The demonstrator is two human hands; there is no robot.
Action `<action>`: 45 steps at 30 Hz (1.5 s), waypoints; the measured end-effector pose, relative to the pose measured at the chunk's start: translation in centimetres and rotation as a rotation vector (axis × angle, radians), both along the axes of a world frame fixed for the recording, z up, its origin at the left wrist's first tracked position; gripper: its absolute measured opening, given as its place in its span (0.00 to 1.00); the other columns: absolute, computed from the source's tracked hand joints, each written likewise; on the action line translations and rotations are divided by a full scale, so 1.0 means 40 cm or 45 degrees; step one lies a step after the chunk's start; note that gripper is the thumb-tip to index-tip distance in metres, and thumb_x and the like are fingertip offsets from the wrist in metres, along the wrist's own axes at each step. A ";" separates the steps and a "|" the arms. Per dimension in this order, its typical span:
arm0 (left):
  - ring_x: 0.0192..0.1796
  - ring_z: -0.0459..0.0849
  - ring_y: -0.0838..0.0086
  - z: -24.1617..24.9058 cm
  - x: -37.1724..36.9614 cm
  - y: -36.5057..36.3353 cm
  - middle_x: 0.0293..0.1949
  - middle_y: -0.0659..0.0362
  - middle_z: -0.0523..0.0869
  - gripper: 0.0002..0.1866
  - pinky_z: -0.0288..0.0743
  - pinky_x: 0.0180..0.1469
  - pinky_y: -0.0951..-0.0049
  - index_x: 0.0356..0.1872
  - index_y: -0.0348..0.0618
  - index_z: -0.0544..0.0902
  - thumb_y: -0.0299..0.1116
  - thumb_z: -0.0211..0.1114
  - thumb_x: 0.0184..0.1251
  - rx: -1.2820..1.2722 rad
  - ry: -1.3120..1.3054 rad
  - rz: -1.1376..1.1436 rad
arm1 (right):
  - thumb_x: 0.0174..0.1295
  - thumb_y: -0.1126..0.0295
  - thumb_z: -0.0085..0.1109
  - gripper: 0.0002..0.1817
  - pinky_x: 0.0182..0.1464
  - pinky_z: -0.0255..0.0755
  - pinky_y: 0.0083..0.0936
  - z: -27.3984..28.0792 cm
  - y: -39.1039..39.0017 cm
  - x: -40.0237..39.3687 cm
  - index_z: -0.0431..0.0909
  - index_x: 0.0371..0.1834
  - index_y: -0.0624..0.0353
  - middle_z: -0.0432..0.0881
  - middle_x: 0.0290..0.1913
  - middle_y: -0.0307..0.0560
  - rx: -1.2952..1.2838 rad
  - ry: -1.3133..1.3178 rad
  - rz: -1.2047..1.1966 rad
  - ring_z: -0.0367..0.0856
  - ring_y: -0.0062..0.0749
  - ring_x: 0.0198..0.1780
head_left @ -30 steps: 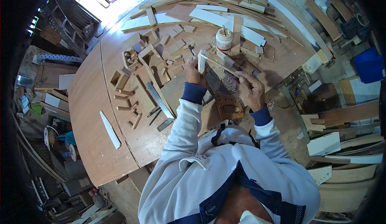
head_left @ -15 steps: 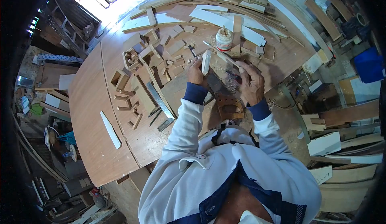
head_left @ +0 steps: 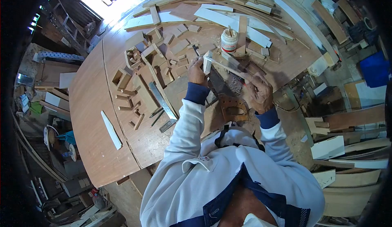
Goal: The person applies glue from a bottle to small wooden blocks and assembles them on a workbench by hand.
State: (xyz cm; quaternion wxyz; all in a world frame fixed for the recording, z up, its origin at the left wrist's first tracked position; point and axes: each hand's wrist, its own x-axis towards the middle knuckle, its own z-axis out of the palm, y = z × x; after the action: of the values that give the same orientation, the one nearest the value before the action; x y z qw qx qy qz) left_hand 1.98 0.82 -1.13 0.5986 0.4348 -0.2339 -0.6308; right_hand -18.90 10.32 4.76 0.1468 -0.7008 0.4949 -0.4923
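My left hand (head_left: 196,72) is closed around a small wooden block (head_left: 207,63) with a white face, held upright above the table. In my right hand (head_left: 259,91) is a thin wooden stick (head_left: 229,69), pinched near its end. The stick's far tip meets the top of the block, or comes very close to it. Just beyond my hands stands an open white jar (head_left: 229,42) with a red label and pale residue on its rim. Below them lies a handsaw (head_left: 233,108) with a brown wooden handle; its dark blade is partly hidden.
Several small wood offcuts and box-like pieces (head_left: 121,80) cover the table (head_left: 92,117) to the left. Near my left sleeve lie a try square (head_left: 162,100) and pencils (head_left: 156,118). Long strips (head_left: 216,16) are piled along the far side. A white pointed strip (head_left: 111,130) lies at left.
The stick's tip has come down from above the block to its top. My right hand has moved slightly right and toward my body, still gripping the stick. The left hand is nearly still.
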 end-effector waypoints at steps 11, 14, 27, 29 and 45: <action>0.30 0.77 0.79 0.033 -0.012 0.016 0.30 0.66 0.80 0.08 0.72 0.26 0.75 0.40 0.50 0.78 0.37 0.53 0.65 0.050 -0.018 0.015 | 0.63 0.72 0.53 0.11 0.45 0.73 0.28 0.004 -0.028 0.019 0.77 0.46 0.63 0.80 0.42 0.52 0.107 -0.143 -0.061 0.79 0.41 0.41; 0.29 0.77 0.79 0.029 -0.002 0.014 0.30 0.66 0.80 0.08 0.72 0.25 0.76 0.40 0.50 0.78 0.37 0.52 0.65 0.048 -0.021 0.011 | 0.62 0.73 0.53 0.10 0.45 0.72 0.29 0.012 -0.002 0.036 0.78 0.46 0.62 0.80 0.41 0.51 0.254 -0.407 -0.001 0.79 0.41 0.41; 0.34 0.76 0.77 0.034 -0.007 0.019 0.32 0.65 0.79 0.08 0.71 0.28 0.75 0.37 0.49 0.78 0.38 0.55 0.63 0.069 -0.185 0.042 | 0.62 0.75 0.53 0.12 0.43 0.69 0.28 -0.010 0.003 0.031 0.80 0.48 0.56 0.77 0.36 0.47 0.082 -0.182 -0.018 0.74 0.35 0.37; 0.35 0.76 0.77 0.016 -0.007 0.014 0.33 0.65 0.79 0.08 0.70 0.29 0.74 0.37 0.49 0.78 0.38 0.55 0.63 0.065 -0.245 0.035 | 0.62 0.75 0.53 0.13 0.42 0.68 0.27 -0.008 0.003 0.039 0.80 0.48 0.55 0.75 0.34 0.45 0.140 -0.211 -0.004 0.73 0.33 0.36; 0.17 0.67 0.76 0.067 -0.029 0.032 0.19 0.63 0.74 0.11 0.66 0.25 0.73 0.29 0.44 0.74 0.35 0.46 0.68 0.166 0.292 -0.112 | 0.63 0.77 0.53 0.12 0.51 0.69 0.24 -0.144 0.000 0.105 0.81 0.47 0.58 0.81 0.44 0.45 0.145 -0.500 0.041 0.76 0.29 0.46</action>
State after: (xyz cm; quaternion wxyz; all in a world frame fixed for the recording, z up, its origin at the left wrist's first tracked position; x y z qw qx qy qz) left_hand 0.83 2.08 1.57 0.5636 0.3873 -0.1413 -0.7158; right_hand -14.68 10.33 -1.01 0.2877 -0.5898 0.4726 -0.5882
